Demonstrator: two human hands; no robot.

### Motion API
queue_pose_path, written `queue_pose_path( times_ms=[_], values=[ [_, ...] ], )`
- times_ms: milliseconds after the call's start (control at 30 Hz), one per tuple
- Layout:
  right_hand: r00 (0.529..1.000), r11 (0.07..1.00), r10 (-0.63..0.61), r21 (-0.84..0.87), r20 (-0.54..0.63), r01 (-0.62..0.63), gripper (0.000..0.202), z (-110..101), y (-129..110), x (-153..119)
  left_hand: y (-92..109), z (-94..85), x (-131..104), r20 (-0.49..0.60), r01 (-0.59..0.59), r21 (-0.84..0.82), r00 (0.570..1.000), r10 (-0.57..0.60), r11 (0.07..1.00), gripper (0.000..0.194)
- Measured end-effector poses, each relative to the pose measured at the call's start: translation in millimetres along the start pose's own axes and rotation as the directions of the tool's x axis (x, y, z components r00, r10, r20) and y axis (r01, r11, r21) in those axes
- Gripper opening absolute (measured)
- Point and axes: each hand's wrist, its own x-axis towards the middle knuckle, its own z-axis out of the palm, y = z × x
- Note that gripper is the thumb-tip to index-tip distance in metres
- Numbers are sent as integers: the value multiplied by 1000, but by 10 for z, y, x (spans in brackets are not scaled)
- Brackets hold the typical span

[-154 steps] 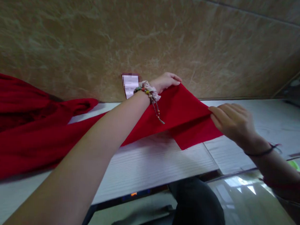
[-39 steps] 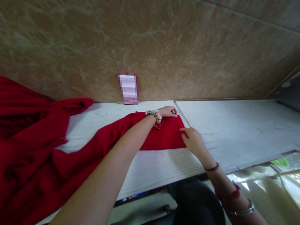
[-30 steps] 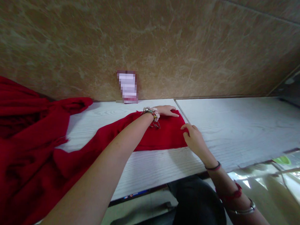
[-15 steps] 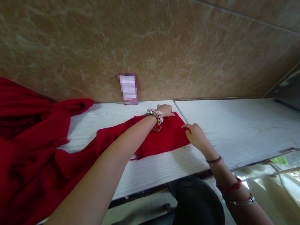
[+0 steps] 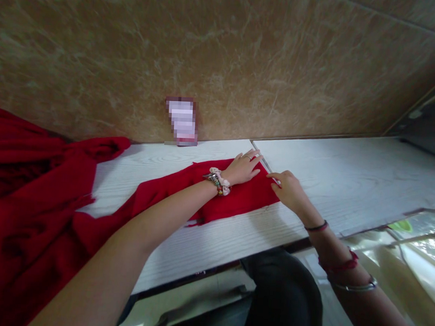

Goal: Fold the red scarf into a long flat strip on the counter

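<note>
A red piece of cloth (image 5: 222, 209) lies spread on a white wood-grain table. My left hand (image 5: 242, 168), with a ring and a beaded bracelet at the wrist, rests flat on its far right part, fingers spread. At the cloth's right end is my right hand (image 5: 290, 191). Its index finger and thumb are apart beside the cloth's edge, and the other fingers are partly hidden. Toward the left, the cloth runs into a larger heap of red fabric (image 5: 42, 213).
A brown marbled wall (image 5: 222, 62) rises behind the white table (image 5: 339, 182). A blurred-out pinkish card-like item (image 5: 183, 120) leans against it. My dark-clad knee (image 5: 284, 291) is under the table's front edge. A green item (image 5: 401, 225) shows at the right.
My left hand has gone from bent fingers near the cloth's far corner to lying flat with fingers spread. My right hand stays by the right edge, its index finger straighter.
</note>
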Motion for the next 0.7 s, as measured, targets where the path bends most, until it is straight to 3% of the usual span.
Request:
queue_pose_path(
  times_ms=[133,200,300,367,567,633,700],
  values=[
    [999,1000,-27,-3,-21,27,33,36,66,-24,-52,-19,-147,221,-77,-64,971,90,995,50],
    [998,999,-54,-3,-34,53,33,77,89,-47,-53,-28,-183,203,-71,-72,976,85,995,49],
    [996,998,-66,-1,-58,66,33,114,115,-85,-28,-39,-209,53,-116,-70,991,120,991,44],
    [996,998,-65,-7,-61,65,36,108,128,-93,-14,-43,-222,11,-156,-69,988,157,985,39],
    [998,1000,-20,-12,-58,19,35,12,108,40,-8,-39,-238,209,-79,-11,975,79,997,47],
    [999,999,33,8,-4,-33,32,1,85,109,-1,-43,-241,207,-74,-1,976,73,997,47],
    [995,996,86,20,52,-87,31,6,72,164,5,-48,-251,134,-84,0,987,83,996,45]
  ],
)
